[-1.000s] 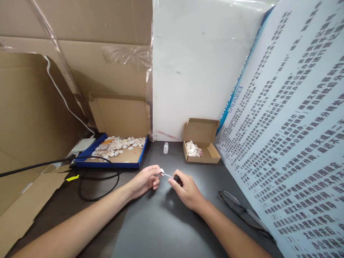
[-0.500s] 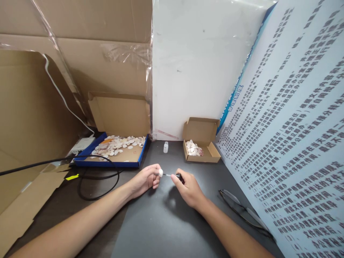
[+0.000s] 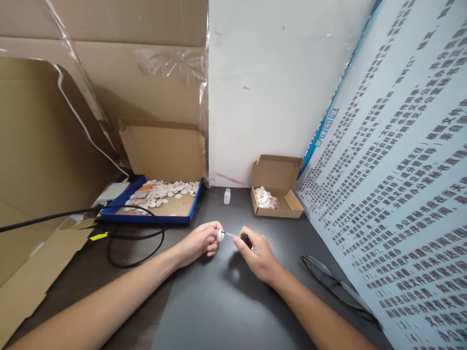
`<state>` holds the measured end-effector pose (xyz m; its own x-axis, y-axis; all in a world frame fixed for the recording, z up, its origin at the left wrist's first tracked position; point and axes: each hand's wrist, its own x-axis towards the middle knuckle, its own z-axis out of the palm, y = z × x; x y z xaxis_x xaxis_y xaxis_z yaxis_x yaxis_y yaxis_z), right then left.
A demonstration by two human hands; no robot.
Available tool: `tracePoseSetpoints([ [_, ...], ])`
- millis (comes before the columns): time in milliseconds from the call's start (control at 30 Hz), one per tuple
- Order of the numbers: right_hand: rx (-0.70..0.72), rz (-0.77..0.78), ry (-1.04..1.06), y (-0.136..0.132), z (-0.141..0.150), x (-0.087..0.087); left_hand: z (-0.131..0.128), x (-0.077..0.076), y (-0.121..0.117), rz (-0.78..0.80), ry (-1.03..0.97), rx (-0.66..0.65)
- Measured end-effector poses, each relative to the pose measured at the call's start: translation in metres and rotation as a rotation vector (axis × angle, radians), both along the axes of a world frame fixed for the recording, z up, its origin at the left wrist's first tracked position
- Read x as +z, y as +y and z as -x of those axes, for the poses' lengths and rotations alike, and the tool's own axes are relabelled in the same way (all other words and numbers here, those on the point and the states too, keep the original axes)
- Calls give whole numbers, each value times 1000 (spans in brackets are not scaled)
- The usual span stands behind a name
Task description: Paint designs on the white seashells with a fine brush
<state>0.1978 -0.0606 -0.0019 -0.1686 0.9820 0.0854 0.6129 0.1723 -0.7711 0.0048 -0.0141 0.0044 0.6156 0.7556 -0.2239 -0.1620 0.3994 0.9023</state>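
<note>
Pinched in the fingers of my left hand [image 3: 202, 240] is a small white shell [image 3: 221, 235]. My right hand [image 3: 256, 252] is closed around the black cap of a thin brush [image 3: 228, 235], such as comes with a small bottle. The brush points left, and its dark tip meets the face of the shell. Both hands are above the dark table mat [image 3: 219, 311]. Beyond them a small clear bottle [image 3: 227, 196] with whitish contents stands upright, with no cap on it.
A blue-edged box [image 3: 146, 218] of shells lies back left, a smaller cardboard box [image 3: 280, 212] with shells back right. Black cable [image 3: 163, 238] loops left of my left hand. Glasses [image 3: 339, 289] lie at right beside a printed board [image 3: 401, 194]. Cardboard and white panels stand behind.
The brush tip has shifted from the shell's far side or edge onto its near face. My hands stay almost in place while the whole view has moved slightly.
</note>
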Motion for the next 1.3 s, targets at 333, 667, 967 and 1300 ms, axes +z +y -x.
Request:
tracePoseSetpoints([
  [333,42,0,35,-2,1,0,2,2,1,18,-8,-23],
  [667,8,2,18,-1,1,1,2,0,1,12,11,-41],
  [967,-2,-23,-8,-1,0,1,1,-1,3,36,16,-30],
  [1300,13,-5,-32,-2,0,5,3,0,1,2,0,-43],
])
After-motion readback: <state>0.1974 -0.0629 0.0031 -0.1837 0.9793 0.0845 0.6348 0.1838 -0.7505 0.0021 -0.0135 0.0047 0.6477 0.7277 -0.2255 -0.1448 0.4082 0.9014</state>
